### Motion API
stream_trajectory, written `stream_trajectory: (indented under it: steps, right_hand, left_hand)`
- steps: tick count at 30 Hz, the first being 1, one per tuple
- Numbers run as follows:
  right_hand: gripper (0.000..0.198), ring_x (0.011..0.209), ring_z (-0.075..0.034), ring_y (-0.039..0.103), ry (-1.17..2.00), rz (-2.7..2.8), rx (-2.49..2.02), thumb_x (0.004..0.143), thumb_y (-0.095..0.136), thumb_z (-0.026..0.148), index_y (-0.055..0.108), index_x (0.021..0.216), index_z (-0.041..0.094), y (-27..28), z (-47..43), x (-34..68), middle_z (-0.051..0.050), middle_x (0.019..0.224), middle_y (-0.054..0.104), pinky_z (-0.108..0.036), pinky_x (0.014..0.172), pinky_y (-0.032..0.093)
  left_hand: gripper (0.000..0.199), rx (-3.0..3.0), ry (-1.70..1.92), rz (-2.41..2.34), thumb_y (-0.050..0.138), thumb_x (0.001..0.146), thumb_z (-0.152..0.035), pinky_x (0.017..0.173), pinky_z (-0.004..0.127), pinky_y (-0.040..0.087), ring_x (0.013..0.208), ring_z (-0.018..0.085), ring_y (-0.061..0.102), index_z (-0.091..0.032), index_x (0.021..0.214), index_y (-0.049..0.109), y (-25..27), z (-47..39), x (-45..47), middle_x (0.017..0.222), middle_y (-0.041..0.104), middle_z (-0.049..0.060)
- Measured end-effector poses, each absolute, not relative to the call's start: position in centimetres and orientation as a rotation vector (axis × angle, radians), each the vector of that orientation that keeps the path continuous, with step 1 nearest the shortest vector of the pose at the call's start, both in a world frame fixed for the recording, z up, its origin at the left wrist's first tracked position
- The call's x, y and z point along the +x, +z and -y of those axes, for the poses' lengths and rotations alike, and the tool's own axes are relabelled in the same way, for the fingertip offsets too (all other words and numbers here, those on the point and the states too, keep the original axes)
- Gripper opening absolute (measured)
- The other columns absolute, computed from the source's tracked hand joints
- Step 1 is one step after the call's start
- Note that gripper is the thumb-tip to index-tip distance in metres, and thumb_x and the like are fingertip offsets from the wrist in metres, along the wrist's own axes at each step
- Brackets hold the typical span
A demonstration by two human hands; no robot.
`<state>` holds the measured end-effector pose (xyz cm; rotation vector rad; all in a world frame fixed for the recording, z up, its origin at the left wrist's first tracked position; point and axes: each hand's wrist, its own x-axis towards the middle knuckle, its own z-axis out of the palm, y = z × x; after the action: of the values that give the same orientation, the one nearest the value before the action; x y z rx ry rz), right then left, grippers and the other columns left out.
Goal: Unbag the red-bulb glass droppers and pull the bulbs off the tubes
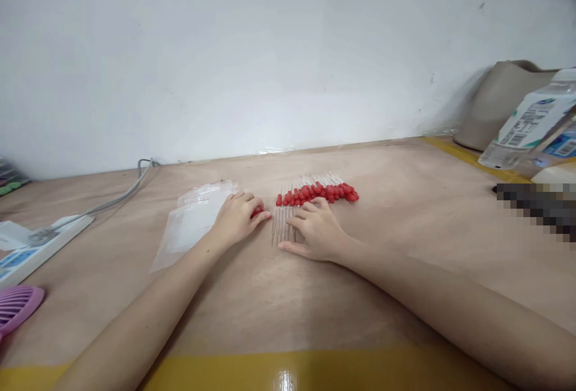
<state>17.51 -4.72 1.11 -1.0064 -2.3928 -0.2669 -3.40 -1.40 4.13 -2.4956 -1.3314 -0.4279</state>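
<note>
White painted wall (252,55) rises behind a wide table covered in brown sheeting (405,199). Flat, clear plastic bags (191,223) overlap beside the left hand (238,217), whose fingers curl around something small and red; most of it is hidden, so I cannot tell whether they are clenched on it. Loosely spread and grasping nothing visible, the right hand (319,232) rests over the near end of the slim, translucent, pointed sticks (282,226). These lie at the table's middle, between and beyond the hands, alongside a crowded row of glossy red rounded ends (310,193). A sideways sweep of the right palm could probably skew the sticks; bumping the crowded ends might roll some out of line.
</note>
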Motion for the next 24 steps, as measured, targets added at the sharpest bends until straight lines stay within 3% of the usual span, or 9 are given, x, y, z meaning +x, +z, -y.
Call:
stream_trajectory:
  steps: [14,19,24]
  right_hand:
    - [0.052,0.082,-0.021,0.051,-0.248,2.34,-1.016,0.074,0.048,0.062,0.063,0.092,0.016,1.1,4.7,18.3,-0.008,0.083,0.065,-0.042,0.084,0.025]
    - [0.042,0.083,-0.021,0.053,-0.259,2.277,-1.008,0.076,0.052,0.052,0.061,0.1,0.018,1.6,4.8,21.2,-0.006,0.086,0.065,-0.04,0.084,0.026]
    - [0.042,0.085,-0.02,0.054,-0.284,2.217,-0.965,0.078,0.054,0.042,0.053,0.112,0.017,0.6,5.6,24.0,-0.007,0.097,0.063,-0.037,0.083,0.03]
  left_hand:
    - [0.023,-2.445,-0.503,1.373,0.05,0.082,-0.037,0.072,0.035,0.039,0.078,0.02,0.051,-0.018,0.08,0.062,4.4,1.7,-3.5,0.08,0.059,0.006]
    - [0.021,-2.425,-0.512,1.411,0.049,0.079,-0.03,0.075,0.034,0.04,0.08,0.02,0.05,-0.017,0.071,0.063,5.0,1.8,-2.7,0.083,0.057,0.007]
    - [0.021,-2.519,-0.343,1.472,0.053,0.073,-0.035,0.081,0.036,0.04,0.087,0.022,0.051,-0.018,0.068,0.065,6.0,0.2,-0.7,0.09,0.055,0.007]
